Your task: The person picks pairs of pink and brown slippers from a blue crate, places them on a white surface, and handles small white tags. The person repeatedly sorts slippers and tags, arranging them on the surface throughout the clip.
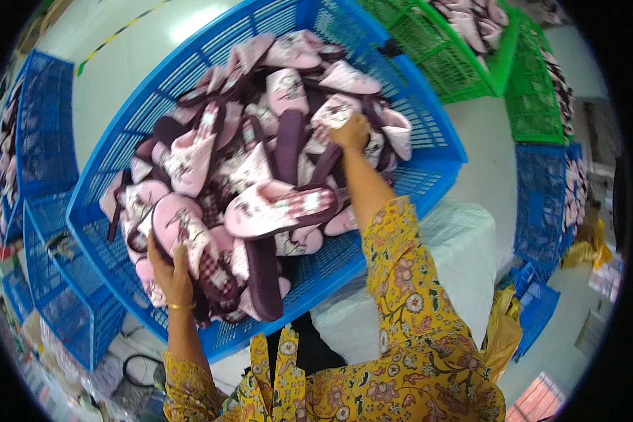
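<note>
A large blue plastic basket (448,176) before me is heaped with pink slippers with dark purple soles and checked insoles. Near its left side, my left hand (173,274) grips a pink slipper (182,224) by its edge, thumb on the near side. My right hand (351,133) reaches into the heap at the right and is closed at a printed slipper (337,109); its fingers are partly hidden. Between the hands a slipper with a checked insole (264,211) lies on top, and below it the dark sole of another slipper (264,279) faces up.
Green crates (498,79) holding slippers stand at the upper right, with a blue crate (539,211) below them. More blue crates (45,126) are at the left. A white wrapped bale (453,253) sits beside the basket, near my right arm.
</note>
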`<action>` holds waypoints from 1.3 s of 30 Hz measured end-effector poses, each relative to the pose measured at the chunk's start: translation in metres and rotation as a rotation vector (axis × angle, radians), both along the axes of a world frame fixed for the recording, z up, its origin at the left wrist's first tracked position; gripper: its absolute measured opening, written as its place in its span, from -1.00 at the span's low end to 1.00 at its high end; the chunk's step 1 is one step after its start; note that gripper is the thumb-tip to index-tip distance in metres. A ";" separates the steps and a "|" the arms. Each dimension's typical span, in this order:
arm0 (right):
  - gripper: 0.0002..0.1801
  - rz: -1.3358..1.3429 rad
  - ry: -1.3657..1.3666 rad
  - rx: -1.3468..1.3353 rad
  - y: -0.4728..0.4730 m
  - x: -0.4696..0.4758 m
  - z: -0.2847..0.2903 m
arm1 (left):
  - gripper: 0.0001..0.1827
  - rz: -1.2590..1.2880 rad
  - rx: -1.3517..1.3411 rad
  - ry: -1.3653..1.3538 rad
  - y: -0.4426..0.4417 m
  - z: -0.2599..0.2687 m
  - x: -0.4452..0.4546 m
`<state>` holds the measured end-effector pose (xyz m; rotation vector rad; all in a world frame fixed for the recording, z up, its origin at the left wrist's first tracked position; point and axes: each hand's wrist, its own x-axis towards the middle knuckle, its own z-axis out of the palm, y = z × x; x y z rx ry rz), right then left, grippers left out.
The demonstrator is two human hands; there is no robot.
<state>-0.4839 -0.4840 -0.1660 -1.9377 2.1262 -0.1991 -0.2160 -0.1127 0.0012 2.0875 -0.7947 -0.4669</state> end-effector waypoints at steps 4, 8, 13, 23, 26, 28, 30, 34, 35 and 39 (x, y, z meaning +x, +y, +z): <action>-0.13 0.075 0.270 0.022 -0.008 -0.012 -0.026 | -0.36 0.062 -0.113 0.155 -0.007 -0.002 -0.001; -0.52 -0.051 0.072 0.048 -0.013 -0.018 -0.005 | -0.40 0.182 -0.337 0.475 -0.011 0.011 -0.004; -0.57 -0.094 -0.301 -0.324 0.004 -0.047 0.042 | -0.40 0.217 -0.368 0.659 -0.010 0.014 -0.002; -0.65 0.416 -0.614 -0.553 0.065 -0.019 0.259 | -0.38 0.251 -0.504 0.913 -0.021 0.037 -0.026; -0.64 0.520 -0.827 -0.248 0.122 0.004 0.254 | -0.40 0.251 -0.545 0.985 -0.026 0.044 -0.036; -0.60 0.612 -0.808 -0.107 0.158 0.014 0.222 | -0.40 0.211 -0.496 1.026 -0.028 0.036 -0.045; -0.51 0.653 -0.580 -0.050 0.191 0.015 0.191 | -0.41 0.234 -0.453 1.030 -0.030 0.012 -0.064; -0.48 0.534 -0.415 -0.207 0.231 0.023 0.196 | -0.37 0.282 -0.366 0.971 -0.032 -0.002 -0.073; -0.49 0.494 -0.412 -0.207 0.236 0.021 0.197 | -0.36 0.266 -0.369 0.969 -0.031 -0.001 -0.070; -0.59 0.378 -0.424 -0.300 0.250 0.002 0.192 | -0.36 0.258 -0.373 0.887 -0.014 -0.006 -0.077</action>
